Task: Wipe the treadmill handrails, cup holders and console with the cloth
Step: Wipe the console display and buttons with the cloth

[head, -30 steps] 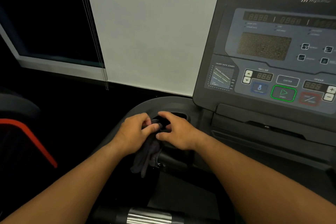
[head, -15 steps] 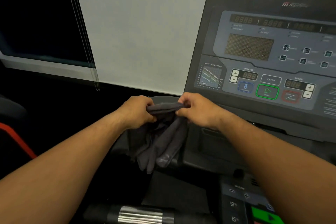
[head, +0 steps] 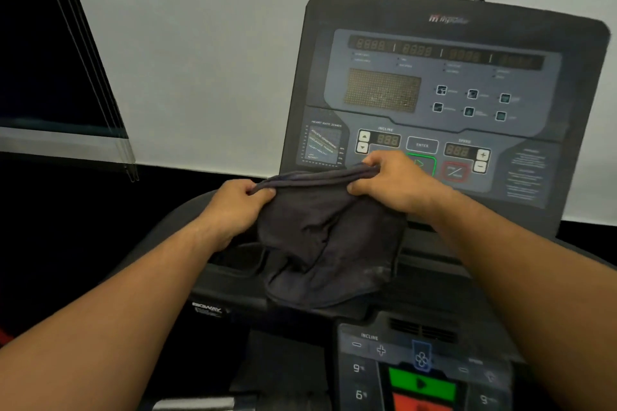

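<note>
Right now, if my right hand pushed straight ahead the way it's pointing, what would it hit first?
Probably the console: your right hand, gripping the cloth, sits in front of its button row by the green start button. Depth is unclear from one view.

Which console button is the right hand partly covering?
The green-outlined start button; the right hand overlaps its left side. The red-outlined stop button beside it shows fully.
</note>
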Demonstrator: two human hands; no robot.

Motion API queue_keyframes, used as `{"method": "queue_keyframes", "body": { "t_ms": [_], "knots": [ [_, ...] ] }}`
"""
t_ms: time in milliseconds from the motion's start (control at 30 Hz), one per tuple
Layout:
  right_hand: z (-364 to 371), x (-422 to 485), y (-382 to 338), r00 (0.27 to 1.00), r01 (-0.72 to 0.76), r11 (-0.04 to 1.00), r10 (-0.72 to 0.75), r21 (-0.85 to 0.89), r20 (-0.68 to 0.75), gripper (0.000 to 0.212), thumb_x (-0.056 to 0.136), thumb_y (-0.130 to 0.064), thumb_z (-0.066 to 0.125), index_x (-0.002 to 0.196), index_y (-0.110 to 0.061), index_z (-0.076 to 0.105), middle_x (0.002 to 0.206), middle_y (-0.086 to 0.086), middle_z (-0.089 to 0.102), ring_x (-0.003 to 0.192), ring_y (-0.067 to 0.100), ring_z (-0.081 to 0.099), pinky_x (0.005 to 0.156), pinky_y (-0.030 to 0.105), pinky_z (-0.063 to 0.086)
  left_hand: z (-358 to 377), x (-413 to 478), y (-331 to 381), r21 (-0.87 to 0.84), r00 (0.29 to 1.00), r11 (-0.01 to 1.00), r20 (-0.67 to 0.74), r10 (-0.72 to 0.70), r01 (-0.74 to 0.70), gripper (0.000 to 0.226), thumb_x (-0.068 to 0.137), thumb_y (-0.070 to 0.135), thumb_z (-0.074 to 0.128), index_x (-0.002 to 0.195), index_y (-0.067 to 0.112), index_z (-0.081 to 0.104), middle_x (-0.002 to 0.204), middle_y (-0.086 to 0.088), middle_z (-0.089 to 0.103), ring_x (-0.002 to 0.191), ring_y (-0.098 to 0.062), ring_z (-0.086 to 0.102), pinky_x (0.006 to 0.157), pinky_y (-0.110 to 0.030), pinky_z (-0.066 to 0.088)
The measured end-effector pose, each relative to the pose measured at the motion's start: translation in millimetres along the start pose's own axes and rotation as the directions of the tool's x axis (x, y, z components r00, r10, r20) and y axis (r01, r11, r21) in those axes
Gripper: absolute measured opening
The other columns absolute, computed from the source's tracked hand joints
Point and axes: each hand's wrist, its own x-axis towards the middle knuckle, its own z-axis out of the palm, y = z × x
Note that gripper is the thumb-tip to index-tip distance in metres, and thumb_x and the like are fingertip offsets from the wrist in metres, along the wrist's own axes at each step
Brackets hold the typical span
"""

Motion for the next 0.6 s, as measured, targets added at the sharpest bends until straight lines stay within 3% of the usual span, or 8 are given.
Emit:
{"method": "queue_keyframes", "body": {
  "t_ms": [133, 233, 367, 433, 533, 600],
  "knots": [
    [-36, -8, 24, 0.986, -0.031, 0.947, 0.080, -0.318, 0.143, 0.033, 0.073, -0.039, 0.080, 0.083, -0.010, 0.068, 0.081, 0.008, 0.068, 0.075, 0.022, 0.063, 0.061, 0.028, 0.050, 3, 2, 22, 0.142, 0.988, 0.987, -0.125, 0.093, -0.075, 0.040, 0.088, 0.038, 0.066, 0.067, 0.005, 0.060, 0.063, -0.008, 0.059, 0.058, -0.020, 0.049, 0.054, -0.030, 0.039],
    [-40, -17, 45, 0.929, -0.217, 0.924, 0.295, -0.316, 0.223, 0.031, 0.080, -0.043, 0.074, 0.086, -0.013, 0.067, 0.081, 0.005, 0.064, 0.071, 0.021, 0.062, 0.052, 0.028, 0.052, 19, -2, 37, 0.115, 0.993, 0.990, -0.071, 0.093, -0.084, 0.034, 0.093, 0.031, 0.061, 0.073, 0.003, 0.061, 0.066, -0.011, 0.059, 0.061, -0.020, 0.050, 0.054, -0.027, 0.040],
    [-30, -28, 61, 0.889, -0.438, 0.896, 0.418, 0.079, 0.185, 0.027, 0.094, -0.036, 0.055, 0.100, -0.011, 0.062, 0.079, 0.007, 0.067, 0.069, 0.024, 0.067, 0.067, 0.041, 0.057, 46, -14, 47, 0.045, 0.990, 0.991, 0.062, 0.127, -0.130, 0.014, 0.092, 0.017, 0.057, 0.087, 0.015, 0.070, 0.087, -0.006, 0.073, 0.082, -0.021, 0.067, 0.078, -0.036, 0.053],
    [-26, -30, 61, 0.874, -0.484, 0.805, 0.432, 0.343, 0.220, 0.022, 0.098, -0.029, 0.048, 0.102, -0.010, 0.058, 0.077, 0.013, 0.070, 0.066, 0.028, 0.069, 0.072, 0.046, 0.058, 58, -25, 48, 0.135, 0.965, 0.969, 0.190, 0.179, -0.206, 0.010, 0.091, 0.014, 0.059, 0.089, 0.020, 0.067, 0.086, -0.001, 0.073, 0.080, -0.015, 0.067, 0.073, -0.031, 0.053],
    [-26, -30, 51, 0.887, -0.453, 0.669, 0.407, 0.589, 0.220, 0.009, 0.098, -0.014, 0.048, 0.094, -0.008, 0.054, 0.064, 0.013, 0.068, 0.054, 0.027, 0.069, 0.052, 0.043, 0.059, 77, -39, 46, 0.174, 0.938, 0.954, 0.294, 0.187, -0.244, 0.009, 0.088, 0.014, 0.061, 0.087, 0.022, 0.066, 0.081, -0.002, 0.073, 0.069, -0.015, 0.065, 0.063, -0.030, 0.051],
    [-28, -27, 44, 0.902, -0.408, 0.618, 0.386, 0.672, 0.192, 0.009, 0.096, -0.006, 0.047, 0.090, -0.007, 0.054, 0.063, 0.012, 0.064, 0.051, 0.025, 0.066, 0.047, 0.041, 0.057, 91, -46, 44, 0.132, 0.936, 0.971, 0.318, 0.147, -0.198, 0.002, 0.087, 0.020, 0.064, 0.085, 0.021, 0.065, 0.075, -0.006, 0.071, 0.063, -0.014, 0.060, 0.061, -0.032, 0.048]
  ]
}}
